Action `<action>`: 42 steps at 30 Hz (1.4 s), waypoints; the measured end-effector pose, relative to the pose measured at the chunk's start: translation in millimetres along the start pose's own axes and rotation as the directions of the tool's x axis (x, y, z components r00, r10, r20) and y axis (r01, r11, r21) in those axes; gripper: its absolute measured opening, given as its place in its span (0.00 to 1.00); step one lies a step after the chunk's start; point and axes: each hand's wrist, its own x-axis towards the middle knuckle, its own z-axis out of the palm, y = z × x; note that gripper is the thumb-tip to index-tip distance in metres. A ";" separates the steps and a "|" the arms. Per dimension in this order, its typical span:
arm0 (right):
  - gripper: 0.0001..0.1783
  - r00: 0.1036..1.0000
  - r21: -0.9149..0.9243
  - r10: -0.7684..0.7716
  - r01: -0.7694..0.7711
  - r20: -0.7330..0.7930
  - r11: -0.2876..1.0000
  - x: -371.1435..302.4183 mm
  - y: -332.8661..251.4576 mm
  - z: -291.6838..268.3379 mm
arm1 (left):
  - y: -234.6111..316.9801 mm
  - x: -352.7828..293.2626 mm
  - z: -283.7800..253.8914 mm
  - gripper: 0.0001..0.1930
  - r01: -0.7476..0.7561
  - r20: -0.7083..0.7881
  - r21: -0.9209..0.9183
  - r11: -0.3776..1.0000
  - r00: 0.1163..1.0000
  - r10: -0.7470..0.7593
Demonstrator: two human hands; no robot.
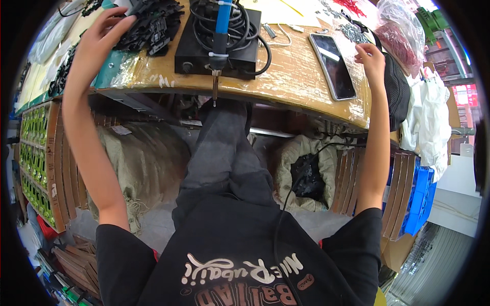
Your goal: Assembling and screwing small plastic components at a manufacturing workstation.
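Note:
My left hand (104, 38) is raised at the left of the workbench, fingers bent and apart, beside a heap of black plastic parts (153, 28). I see nothing between its fingers. On the right, my right hand (372, 60) hovers by the bench's right side with its fingers curled in toward the thumb. Anything in that pinch is too small to make out. A smartphone (333, 66) with a dark screen lies just left of it. Small grey metal parts (353, 33) are scattered beyond it. Between my hands, a blue-handled tool (222, 25) points its metal bit downward.
Behind the tool sits a black box (191, 51) with coiled cable. A black mesh bag (395, 86) and a clear bag of reddish parts (400, 35) are at the right. Beneath the bench (286, 84) stand woven sacks (143, 158), one open with dark contents. Stacked trays (38, 163) flank the left.

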 end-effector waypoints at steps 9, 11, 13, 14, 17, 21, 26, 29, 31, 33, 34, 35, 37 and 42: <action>0.11 0.995 0.655 0.076 -0.095 0.057 0.750 -169.4 -98.4 35.1 | 62.9 -166.6 85.9 0.27 0.711 0.710 -0.664 0.234 0.697 -0.103; 0.10 0.981 0.718 0.132 -0.196 0.145 0.667 -193.8 -102.2 45.3 | 68.3 -188.3 113.6 0.22 0.756 0.765 -0.638 0.148 0.644 0.011; 0.09 0.964 0.751 0.190 -0.264 0.186 0.605 -214.6 -103.0 52.4 | 70.2 -201.9 137.2 0.20 0.780 0.790 -0.613 0.127 0.605 0.098; 0.09 0.966 0.747 0.183 -0.258 0.183 0.612 -222.9 -103.3 56.8 | 79.4 -203.2 143.2 0.10 0.772 0.784 -0.618 0.151 0.619 0.041; 0.06 0.957 0.808 0.197 -0.285 0.212 0.515 -244.8 -99.4 63.6 | 75.2 -208.3 156.4 0.08 0.719 0.795 -0.557 0.417 0.606 0.016; 0.08 0.949 0.820 0.176 -0.315 0.262 0.477 -261.3 -104.0 64.2 | 74.8 -207.9 157.2 0.09 0.768 0.822 -0.500 0.400 0.566 -0.059; 0.08 0.951 0.835 0.196 -0.304 0.238 0.459 -271.2 -105.0 71.6 | 80.3 -201.5 157.3 0.12 0.734 0.710 -0.671 0.107 0.677 -0.193; 0.09 0.944 0.862 0.196 -0.325 0.267 0.389 -274.9 -112.5 75.6 | 71.9 -209.5 159.6 0.12 0.610 0.592 -0.792 0.035 0.781 -0.200; 0.10 0.932 0.852 0.168 -0.363 0.322 0.378 -278.3 -114.5 78.0 | 79.0 -204.6 157.7 0.14 0.588 0.576 -0.808 -0.038 0.775 -0.258; 0.11 0.926 0.844 0.179 -0.378 0.333 0.382 -281.0 -116.8 80.0 | 82.1 -204.0 157.7 0.14 0.483 0.470 -0.873 -0.059 0.806 -0.359; 0.11 0.923 0.849 0.164 -0.383 0.347 0.365 -281.3 -118.4 80.7 | 83.2 -204.7 157.8 0.14 0.449 0.436 -0.892 -0.056 0.822 -0.367; 0.11 0.921 0.853 0.150 -0.389 0.359 0.348 -281.3 -120.3 81.2 | 84.5 -204.0 157.2 0.14 0.451 0.437 -0.891 -0.054 0.821 -0.367; 0.10 0.917 0.849 0.167 -0.398 0.361 0.347 -280.7 -123.1 81.8 | 86.1 -204.1 157.9 0.13 0.422 0.411 -0.904 -0.063 0.820 -0.399; 0.08 0.899 0.805 0.158 -0.436 0.409 0.401 -279.1 -127.4 82.1 | 84.0 -206.5 158.9 0.13 0.389 0.364 -0.921 -0.015 0.848 -0.385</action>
